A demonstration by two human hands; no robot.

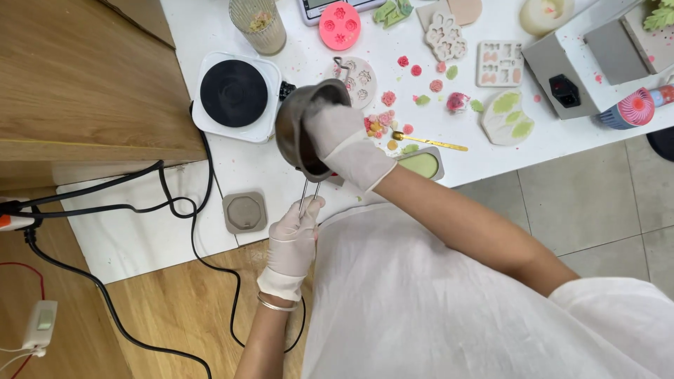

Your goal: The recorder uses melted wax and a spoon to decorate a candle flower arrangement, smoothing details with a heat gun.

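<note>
Hotplate (234, 93) at table's left. Just right of it, small metal pot (303, 133) tilted on its side above table edge. Left hand (295, 242), gloved, below pot, closed around its wire handle (309, 196). Right hand (342, 140), gloved, fingers reaching inside pot, palm over rim.

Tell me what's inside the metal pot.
The gloved right hand reaches into the pot, covering most of the inside. Whether anything else is in there cannot be seen.
</note>
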